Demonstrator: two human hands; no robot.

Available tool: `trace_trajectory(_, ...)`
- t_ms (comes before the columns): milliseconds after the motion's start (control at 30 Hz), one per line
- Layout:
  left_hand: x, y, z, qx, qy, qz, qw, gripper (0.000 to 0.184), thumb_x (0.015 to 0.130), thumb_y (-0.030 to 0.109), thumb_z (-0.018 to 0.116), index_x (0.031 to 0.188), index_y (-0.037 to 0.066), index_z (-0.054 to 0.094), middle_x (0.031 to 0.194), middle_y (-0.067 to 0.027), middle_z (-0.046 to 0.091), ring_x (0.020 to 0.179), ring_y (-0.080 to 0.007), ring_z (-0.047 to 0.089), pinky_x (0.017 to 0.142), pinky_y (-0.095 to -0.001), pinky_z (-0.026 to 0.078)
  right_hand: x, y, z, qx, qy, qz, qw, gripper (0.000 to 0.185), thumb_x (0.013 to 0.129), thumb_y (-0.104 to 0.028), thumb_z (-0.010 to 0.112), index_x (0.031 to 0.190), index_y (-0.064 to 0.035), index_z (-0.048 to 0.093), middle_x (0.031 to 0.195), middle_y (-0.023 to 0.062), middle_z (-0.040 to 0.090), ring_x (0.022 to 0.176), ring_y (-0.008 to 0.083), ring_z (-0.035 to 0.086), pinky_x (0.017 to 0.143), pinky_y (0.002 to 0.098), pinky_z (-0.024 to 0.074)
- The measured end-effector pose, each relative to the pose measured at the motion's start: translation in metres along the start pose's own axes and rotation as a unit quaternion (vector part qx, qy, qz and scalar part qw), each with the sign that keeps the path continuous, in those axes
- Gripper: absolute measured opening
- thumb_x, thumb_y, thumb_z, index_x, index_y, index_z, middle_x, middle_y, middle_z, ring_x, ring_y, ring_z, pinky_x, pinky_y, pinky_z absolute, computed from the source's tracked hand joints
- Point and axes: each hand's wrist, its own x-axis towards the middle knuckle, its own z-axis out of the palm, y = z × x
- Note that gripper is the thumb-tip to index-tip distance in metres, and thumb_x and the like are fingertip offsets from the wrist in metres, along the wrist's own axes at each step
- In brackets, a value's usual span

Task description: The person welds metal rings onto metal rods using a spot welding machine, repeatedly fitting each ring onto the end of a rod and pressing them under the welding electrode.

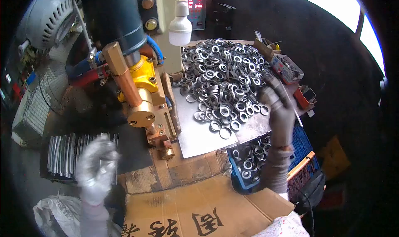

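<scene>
Busy at both ends of the bench: the left hand (99, 160), in a pale grey glove, blurs over the right part of a black tray of thin, upright metal strips (62, 156) on the near left, fingers curled, though whether they grip anything I can't make out. Across on the right, the dark-gloved right hand (277, 96) is beside the large heap of loose grey metal rings (226, 83), fingers bent, too smeared to show whether a ring is caught. The heap spreads over the far right of the bench and onto a shiny flat metal sheet (189, 133), while more rings sit nearer, inside a blue plastic bin (236, 169). Good handling here, I'd judge, favours the stragglers along the heap's near edge: one ring pinched by its rim, so nothing tangles or slides. Over the tray, a straight-up lift would spare the glove from snagging on thin edges. And between the hands stands the brass-and-copper machine head (141, 112); fingertips are best kept wide of its lower brass tip (167, 154).
</scene>
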Motion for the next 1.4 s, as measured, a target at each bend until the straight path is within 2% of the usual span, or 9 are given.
trace_trajectory(133,-0.051,-0.069,0.006,0.025,-0.005,-0.218,0.976,0.053,0.100,-0.009,0.074,0.150,0.003,0.063,0.140,-0.0091,0.073,0.119,-0.0145,0.072,0.101,-0.0318,0.061,-0.072,0.085,0.031,-0.034,-0.175,0.218,0.960,0.044,0.104,-0.006,0.078,0.146,0.0035,0.070,0.132,0.0156,0.079,0.119,0.0192,0.074,0.105,0.0352,0.0587)
trace_trajectory(400,-0.088,-0.143,0.020,0.018,-0.014,-0.294,0.955,0.044,0.103,-0.004,0.074,0.146,0.002,0.066,0.138,-0.0094,0.075,0.116,-0.0169,0.074,0.103,-0.0326,0.061,-0.083,0.115,0.049,-0.276,-0.233,0.176,0.916,0.051,0.100,-0.011,0.080,0.148,-0.0012,0.069,0.138,0.0178,0.078,0.120,0.0213,0.076,0.102,0.0338,0.0590)
trace_trajectory(533,-0.073,-0.148,0.039,-0.077,0.046,-0.352,0.932,0.040,0.104,0.003,0.075,0.144,0.005,0.070,0.127,-0.0100,0.080,0.114,-0.0169,0.077,0.100,-0.0327,0.062,-0.075,0.132,0.071,-0.392,-0.299,0.067,0.867,0.055,0.092,-0.019,0.088,0.143,-0.0075,0.074,0.129,0.0196,0.079,0.120,0.0353,0.077,0.101,0.0421,0.0611)
trace_trajectory(633,-0.050,-0.150,0.040,0.121,-0.041,-0.240,0.962,0.035,0.109,0.009,0.073,0.144,0.005,0.071,0.115,-0.0017,0.077,0.091,-0.0059,0.068,0.075,-0.0249,0.060,-0.072,0.152,0.077,-0.337,-0.270,0.080,0.898,0.045,0.096,-0.015,0.084,0.139,-0.0050,0.076,0.128,0.0197,0.080,0.117,0.0298,0.078,0.100,0.0404,0.0600)
trace_trajectory(767,-0.042,-0.146,0.035,0.157,-0.011,-0.217,0.963,0.036,0.106,0.014,0.078,0.141,0.007,0.073,0.117,-0.0079,0.080,0.097,-0.0158,0.075,0.084,-0.0321,0.063,-0.083,0.196,0.068,-0.215,-0.165,0.060,0.961,0.028,0.105,-0.012,0.076,0.131,-0.0028,0.079,0.115,0.0143,0.084,0.102,0.0247,0.079,0.093,0.0354,0.0593)
trace_trajectory(867,-0.054,-0.156,0.040,0.183,-0.046,-0.153,0.970,0.038,0.104,0.018,0.080,0.139,0.005,0.073,0.123,-0.0144,0.081,0.111,-0.0239,0.078,0.095,-0.0382,0.062,-0.085,0.111,0.096,0.014,-0.129,0.261,0.957,0.036,0.104,-0.012,0.077,0.137,0.0022,0.076,0.104,0.0012,0.076,0.073,0.0051,0.057,0.063,0.0228,0.0459)
trace_trajectory(1133,-0.049,-0.130,0.008,0.362,0.018,-0.085,0.928,0.034,0.103,0.015,0.075,0.135,0.004,0.073,0.132,-0.0185,0.074,0.120,-0.0405,0.072,0.105,-0.0476,0.059,-0.111,0.151,0.097,0.079,-0.150,0.310,0.936,0.046,0.106,-0.018,0.073,0.144,0.0088,0.069,0.138,0.0125,0.074,0.118,0.0202,0.071,0.105,0.0342,0.0564)
trace_trajectory(1267,-0.074,-0.188,-0.013,0.611,-0.071,-0.134,0.777,0.043,0.103,0.031,0.071,0.139,0.007,0.072,0.152,-0.0166,0.064,0.146,-0.0374,0.055,0.127,-0.0538,0.039,-0.117,0.155,0.095,0.054,-0.148,0.280,0.947,0.044,0.105,-0.013,0.075,0.143,0.0074,0.070,0.136,0.0149,0.076,0.119,0.0227,0.072,0.104,0.0361,0.0583)
trace_trajectory(1400,-0.079,-0.175,0.021,0.516,-0.082,-0.085,0.848,0.046,0.106,0.034,0.071,0.142,0.006,0.069,0.153,-0.0184,0.064,0.146,-0.0401,0.056,0.129,-0.0573,0.036,-0.122,0.138,0.108,0.081,-0.111,0.302,0.943,0.043,0.107,-0.016,0.074,0.144,0.0059,0.070,0.140,0.0136,0.075,0.123,0.0208,0.070,0.108,0.0347,0.0556)
